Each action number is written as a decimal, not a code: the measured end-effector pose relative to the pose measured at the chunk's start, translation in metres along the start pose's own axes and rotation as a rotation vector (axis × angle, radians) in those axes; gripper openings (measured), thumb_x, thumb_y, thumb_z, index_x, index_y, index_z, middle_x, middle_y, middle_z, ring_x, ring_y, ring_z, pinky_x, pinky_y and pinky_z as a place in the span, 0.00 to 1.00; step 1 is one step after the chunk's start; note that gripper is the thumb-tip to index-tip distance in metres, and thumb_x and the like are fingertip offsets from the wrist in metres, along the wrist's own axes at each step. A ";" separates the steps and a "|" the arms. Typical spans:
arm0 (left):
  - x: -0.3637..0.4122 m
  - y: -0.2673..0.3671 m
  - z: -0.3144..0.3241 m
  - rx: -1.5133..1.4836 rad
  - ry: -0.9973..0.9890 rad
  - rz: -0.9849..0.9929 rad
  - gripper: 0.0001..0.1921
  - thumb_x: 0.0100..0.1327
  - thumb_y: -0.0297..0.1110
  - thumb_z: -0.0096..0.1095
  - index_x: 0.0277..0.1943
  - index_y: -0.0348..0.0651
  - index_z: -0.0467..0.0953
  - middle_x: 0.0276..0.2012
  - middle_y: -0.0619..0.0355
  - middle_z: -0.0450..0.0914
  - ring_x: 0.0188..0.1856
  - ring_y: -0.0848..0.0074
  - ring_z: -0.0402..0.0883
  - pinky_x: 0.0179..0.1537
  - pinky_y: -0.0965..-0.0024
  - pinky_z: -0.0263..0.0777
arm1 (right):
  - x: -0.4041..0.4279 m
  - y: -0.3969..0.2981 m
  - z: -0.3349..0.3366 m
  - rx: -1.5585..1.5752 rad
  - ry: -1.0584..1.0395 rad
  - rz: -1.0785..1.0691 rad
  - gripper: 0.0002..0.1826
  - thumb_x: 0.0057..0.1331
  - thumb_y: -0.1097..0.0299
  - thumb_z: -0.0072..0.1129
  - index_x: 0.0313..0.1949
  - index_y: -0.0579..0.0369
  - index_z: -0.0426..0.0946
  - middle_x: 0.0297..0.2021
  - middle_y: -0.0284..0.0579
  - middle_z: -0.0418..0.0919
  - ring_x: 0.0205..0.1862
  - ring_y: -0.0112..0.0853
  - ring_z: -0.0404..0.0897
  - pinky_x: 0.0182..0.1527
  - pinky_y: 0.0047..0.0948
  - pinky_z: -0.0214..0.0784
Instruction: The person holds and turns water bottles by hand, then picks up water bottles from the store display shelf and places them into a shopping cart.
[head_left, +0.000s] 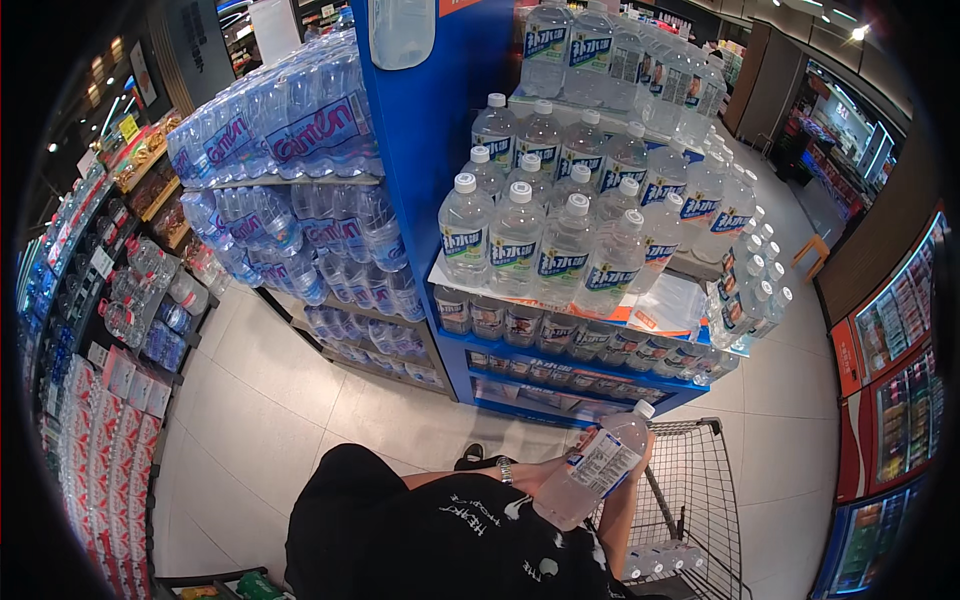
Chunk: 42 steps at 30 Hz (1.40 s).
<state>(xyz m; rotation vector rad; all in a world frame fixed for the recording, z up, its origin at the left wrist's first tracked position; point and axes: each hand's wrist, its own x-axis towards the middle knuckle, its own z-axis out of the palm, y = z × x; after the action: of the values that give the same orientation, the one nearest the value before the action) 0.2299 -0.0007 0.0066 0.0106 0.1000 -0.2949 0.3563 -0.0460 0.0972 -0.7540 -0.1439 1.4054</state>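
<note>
A large clear plastic drink bottle (626, 435) with a white cap is held tilted in front of my chest, its back label with small print facing up. My left hand (534, 474), with a metal-band watch (505, 471) at the wrist, grips the bottle's left side; its fingers are partly hidden behind the bottle. My right hand (646, 456) holds the other side near the shoulder. Ahead stands a blue display stand (442, 352) with rows of similar white-capped bottles (564, 259) on its stepped shelves.
A wire shopping cart (701, 480) stands at my right with several clear bottles (664, 559) inside. Shrink-wrapped water packs (315, 135) fill the shelf left of the stand. Drink shelves (82, 300) line the far left. Drinks coolers (885, 420) line the right, past the tiled floor (772, 442).
</note>
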 end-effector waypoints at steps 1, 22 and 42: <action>0.000 -0.001 -0.001 0.002 -0.008 -0.002 0.21 0.66 0.53 0.48 0.43 0.43 0.74 0.41 0.59 0.81 0.38 0.78 0.81 0.41 0.71 0.76 | 0.000 0.000 0.001 0.021 -0.022 -0.005 0.37 0.62 0.39 0.28 0.42 0.66 0.69 0.29 0.59 0.77 0.30 0.48 0.79 0.31 0.45 0.74; -0.005 0.006 0.009 0.071 0.044 0.011 0.22 0.68 0.52 0.42 0.51 0.42 0.71 0.44 0.57 0.79 0.44 0.73 0.80 0.48 0.66 0.74 | 0.009 0.004 -0.014 0.040 -0.080 0.030 0.38 0.62 0.39 0.29 0.45 0.67 0.71 0.33 0.59 0.78 0.34 0.49 0.80 0.36 0.45 0.74; -0.004 0.001 0.014 0.029 0.061 -0.026 0.27 0.66 0.56 0.41 0.49 0.38 0.73 0.42 0.48 0.79 0.40 0.60 0.81 0.45 0.53 0.74 | 0.005 0.007 -0.016 0.055 -0.020 0.015 0.37 0.63 0.40 0.27 0.43 0.67 0.72 0.31 0.58 0.78 0.33 0.48 0.80 0.35 0.45 0.75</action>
<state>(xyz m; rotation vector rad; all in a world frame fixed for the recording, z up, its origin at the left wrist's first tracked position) 0.2275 0.0011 0.0206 0.0469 0.1567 -0.3218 0.3598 -0.0483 0.0794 -0.6972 -0.1149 1.4255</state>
